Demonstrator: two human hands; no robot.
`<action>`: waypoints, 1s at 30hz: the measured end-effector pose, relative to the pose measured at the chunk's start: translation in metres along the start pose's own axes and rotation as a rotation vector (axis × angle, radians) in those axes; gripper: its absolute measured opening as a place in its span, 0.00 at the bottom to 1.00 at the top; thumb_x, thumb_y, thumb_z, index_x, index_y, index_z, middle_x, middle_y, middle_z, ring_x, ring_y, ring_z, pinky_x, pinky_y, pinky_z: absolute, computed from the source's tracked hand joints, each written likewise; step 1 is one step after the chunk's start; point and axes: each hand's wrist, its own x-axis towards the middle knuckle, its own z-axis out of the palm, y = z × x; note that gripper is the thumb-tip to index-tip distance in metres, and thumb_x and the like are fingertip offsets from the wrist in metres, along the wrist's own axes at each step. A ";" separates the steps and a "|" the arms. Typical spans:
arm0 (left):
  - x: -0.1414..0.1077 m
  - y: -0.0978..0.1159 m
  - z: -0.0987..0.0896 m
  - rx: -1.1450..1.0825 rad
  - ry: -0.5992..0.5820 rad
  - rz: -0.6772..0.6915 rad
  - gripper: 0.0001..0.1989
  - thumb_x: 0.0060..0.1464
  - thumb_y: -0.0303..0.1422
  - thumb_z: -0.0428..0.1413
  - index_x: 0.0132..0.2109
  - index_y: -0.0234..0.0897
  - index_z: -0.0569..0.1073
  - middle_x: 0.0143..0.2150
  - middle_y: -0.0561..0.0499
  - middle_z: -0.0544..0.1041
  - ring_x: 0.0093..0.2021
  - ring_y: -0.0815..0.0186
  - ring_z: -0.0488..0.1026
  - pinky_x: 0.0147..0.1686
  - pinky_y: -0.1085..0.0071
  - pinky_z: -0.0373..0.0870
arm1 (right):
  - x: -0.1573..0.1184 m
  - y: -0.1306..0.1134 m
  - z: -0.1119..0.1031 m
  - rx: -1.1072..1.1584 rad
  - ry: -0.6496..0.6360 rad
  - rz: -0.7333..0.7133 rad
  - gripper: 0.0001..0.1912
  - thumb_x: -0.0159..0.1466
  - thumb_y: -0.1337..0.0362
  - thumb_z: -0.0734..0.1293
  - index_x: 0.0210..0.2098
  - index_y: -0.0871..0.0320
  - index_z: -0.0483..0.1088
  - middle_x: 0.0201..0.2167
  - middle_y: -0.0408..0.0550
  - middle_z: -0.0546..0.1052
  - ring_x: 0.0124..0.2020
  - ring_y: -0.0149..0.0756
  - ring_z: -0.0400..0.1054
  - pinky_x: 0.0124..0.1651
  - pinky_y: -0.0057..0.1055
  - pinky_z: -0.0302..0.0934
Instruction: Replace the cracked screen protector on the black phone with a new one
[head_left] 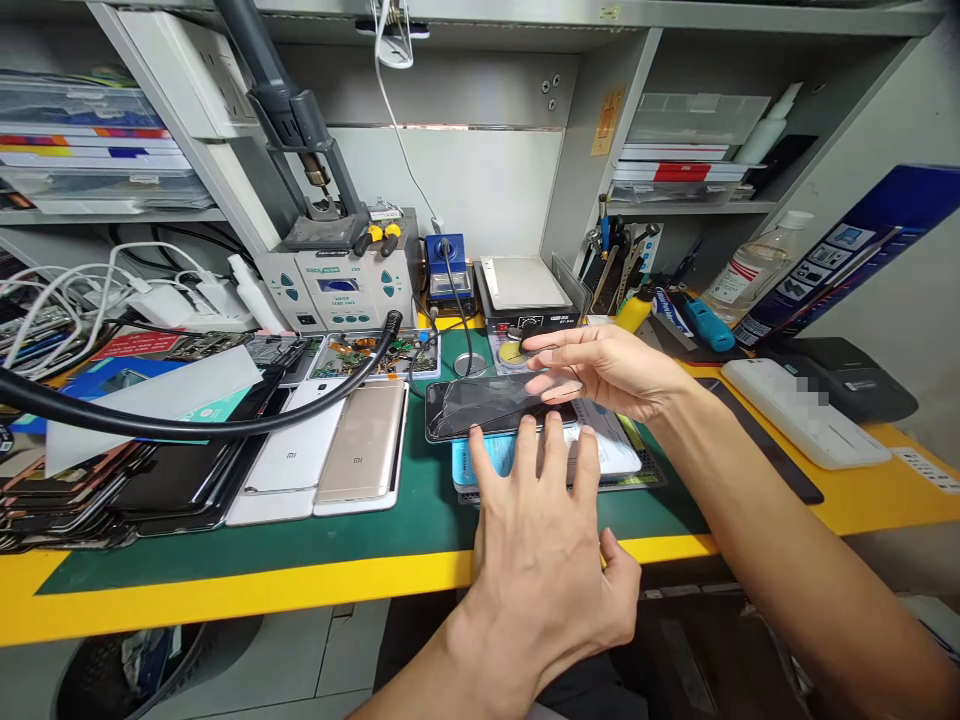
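Just beyond my left hand (536,540) lies the phone (463,408), its long axis running left to right; that hand is nearer, fingers spread, tips at the phone's near edge. Over the phone's right end, my right hand (619,370) hangs half-curled; whether it grips anything, I cannot tell.

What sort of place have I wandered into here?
Probably a phone repair shop. A dark phone lies near a gold phone and a white phone, with loose electronic parts behind them and what looks like a soldering station further back.
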 end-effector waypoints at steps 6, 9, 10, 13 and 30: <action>-0.001 -0.002 -0.002 -0.014 0.001 -0.001 0.38 0.56 0.45 0.53 0.71 0.38 0.57 0.75 0.39 0.57 0.72 0.43 0.51 0.66 0.26 0.29 | 0.000 0.000 -0.001 0.006 -0.006 -0.005 0.14 0.63 0.82 0.67 0.47 0.68 0.75 0.26 0.52 0.81 0.32 0.44 0.82 0.32 0.31 0.79; -0.002 -0.002 -0.002 -0.024 0.003 -0.004 0.38 0.56 0.46 0.53 0.71 0.39 0.58 0.74 0.39 0.58 0.72 0.43 0.52 0.66 0.25 0.28 | 0.001 -0.001 0.000 0.011 0.001 -0.004 0.13 0.63 0.82 0.68 0.46 0.68 0.76 0.25 0.51 0.81 0.31 0.43 0.82 0.32 0.30 0.79; -0.002 -0.002 -0.002 -0.026 0.004 -0.005 0.38 0.56 0.46 0.54 0.71 0.39 0.58 0.74 0.39 0.58 0.71 0.43 0.52 0.66 0.25 0.28 | 0.001 -0.001 0.000 0.012 0.005 -0.001 0.13 0.63 0.82 0.68 0.46 0.68 0.76 0.26 0.52 0.81 0.30 0.43 0.82 0.32 0.30 0.79; -0.002 -0.003 -0.003 -0.027 0.002 -0.004 0.39 0.56 0.45 0.54 0.71 0.39 0.58 0.74 0.39 0.58 0.71 0.43 0.52 0.66 0.25 0.28 | 0.001 -0.002 0.001 0.016 0.018 0.005 0.13 0.63 0.82 0.66 0.46 0.69 0.76 0.31 0.54 0.82 0.30 0.42 0.82 0.31 0.30 0.79; 0.001 -0.006 -0.010 -0.067 -0.012 0.007 0.38 0.55 0.45 0.55 0.70 0.37 0.59 0.73 0.37 0.59 0.70 0.43 0.53 0.66 0.25 0.26 | 0.002 -0.003 0.000 -0.016 0.053 0.035 0.15 0.64 0.82 0.64 0.48 0.69 0.75 0.32 0.55 0.83 0.31 0.41 0.82 0.31 0.27 0.79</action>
